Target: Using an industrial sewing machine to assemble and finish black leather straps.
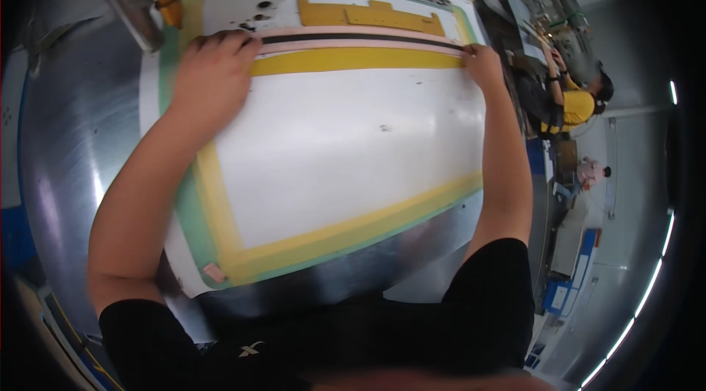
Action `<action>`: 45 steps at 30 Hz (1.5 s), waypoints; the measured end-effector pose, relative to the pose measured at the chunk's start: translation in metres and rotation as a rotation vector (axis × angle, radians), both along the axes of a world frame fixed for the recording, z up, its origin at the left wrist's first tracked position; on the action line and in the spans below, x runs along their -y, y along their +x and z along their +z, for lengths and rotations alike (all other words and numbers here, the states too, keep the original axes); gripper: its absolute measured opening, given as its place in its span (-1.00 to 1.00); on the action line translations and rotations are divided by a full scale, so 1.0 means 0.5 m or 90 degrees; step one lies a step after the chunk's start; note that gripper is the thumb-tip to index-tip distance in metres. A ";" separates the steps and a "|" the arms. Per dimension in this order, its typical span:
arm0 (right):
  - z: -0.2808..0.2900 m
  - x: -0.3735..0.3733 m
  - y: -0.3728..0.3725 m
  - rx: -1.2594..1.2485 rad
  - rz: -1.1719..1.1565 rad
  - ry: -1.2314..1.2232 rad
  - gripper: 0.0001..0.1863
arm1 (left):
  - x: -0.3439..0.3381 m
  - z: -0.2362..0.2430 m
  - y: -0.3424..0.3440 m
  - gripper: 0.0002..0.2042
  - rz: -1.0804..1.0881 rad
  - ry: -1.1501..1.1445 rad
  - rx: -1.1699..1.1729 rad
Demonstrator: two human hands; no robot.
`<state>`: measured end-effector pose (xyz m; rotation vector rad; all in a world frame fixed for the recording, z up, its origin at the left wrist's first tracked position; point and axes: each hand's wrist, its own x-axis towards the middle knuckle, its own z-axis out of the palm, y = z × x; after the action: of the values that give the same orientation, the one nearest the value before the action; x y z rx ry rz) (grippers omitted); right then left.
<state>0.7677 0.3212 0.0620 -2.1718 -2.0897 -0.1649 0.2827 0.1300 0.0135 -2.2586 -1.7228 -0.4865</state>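
A long, narrow black strip (360,37) runs from left to right along a pale pink band (323,47) on the flat work board. My left hand (217,79) is bent over the strip's left end, fingers pressed down and together; its fingertips partly hide that end. At the other end my right hand (482,66) pinches the strip between thumb and fingers. Just on the near side of the band lies a mustard-yellow strip (360,59). Beyond the band sits a flat, notched mustard-yellow plate (382,18).
The white board (346,141) is edged with yellow and green tape (220,207) and rests on a shiny metal table (81,134). Machine parts (136,1) stand at the far left. On the right, a person in yellow and black (573,104) works at another bench.
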 end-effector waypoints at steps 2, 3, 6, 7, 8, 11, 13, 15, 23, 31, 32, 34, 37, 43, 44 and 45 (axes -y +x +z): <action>-0.018 0.024 0.001 -0.022 0.044 0.051 -0.64 | 0.006 0.004 -0.005 -0.58 0.012 0.002 -0.002; -0.017 0.025 0.000 -0.013 0.061 0.065 -0.63 | 0.008 0.008 -0.005 -0.58 0.012 0.002 0.008; -0.029 0.007 0.062 -0.042 0.076 0.077 -0.62 | -0.004 0.015 0.015 -0.57 0.008 -0.010 0.060; -0.028 0.000 0.056 -0.048 0.080 0.075 -0.62 | -0.006 0.015 0.013 -0.56 0.012 -0.022 0.096; -0.011 -0.008 0.043 -0.045 0.050 0.001 -0.62 | -0.008 0.011 0.004 -0.56 0.015 -0.019 0.090; 0.021 -0.019 -0.020 0.047 0.012 -0.124 -0.61 | -0.021 -0.013 -0.011 -0.57 -0.036 -0.045 0.205; 0.030 0.005 -0.121 0.108 0.031 -0.155 -0.62 | -0.021 -0.019 -0.022 -0.59 -0.069 -0.026 0.246; 0.023 0.055 -0.253 0.042 0.089 -0.125 -0.62 | -0.013 0.000 -0.019 -0.62 -0.052 -0.028 0.228; -0.053 0.269 -0.580 -0.152 0.482 0.036 -0.69 | 0.018 0.034 -0.002 -0.78 -0.038 0.012 0.074; -0.050 0.247 -0.559 -0.193 0.491 0.019 -0.73 | 0.007 0.030 0.003 -0.79 -0.056 0.047 0.038; -0.051 0.246 -0.559 -0.186 0.498 0.015 -0.72 | 0.009 0.030 0.004 -0.79 -0.062 0.041 0.034; -0.054 0.248 -0.558 -0.181 0.501 0.013 -0.71 | 0.011 0.036 0.005 -0.79 -0.049 0.048 0.048; -0.058 0.249 -0.556 -0.177 0.503 0.010 -0.70 | 0.018 0.040 0.007 -0.77 -0.056 0.019 0.026; -0.062 0.238 -0.553 -0.190 0.529 0.028 -0.76 | 0.026 0.048 0.014 -0.77 -0.021 0.011 0.011; -0.061 0.235 -0.554 -0.186 0.528 0.029 -0.77 | 0.028 0.053 0.014 -0.77 -0.023 0.007 0.008; -0.061 0.233 -0.554 -0.183 0.528 0.030 -0.78 | 0.029 0.060 0.015 -0.75 -0.009 0.000 0.001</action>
<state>0.4907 0.2048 0.0314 -1.0650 -2.5400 0.1667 0.2901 0.1154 0.0433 -2.2732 -1.7080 -0.4913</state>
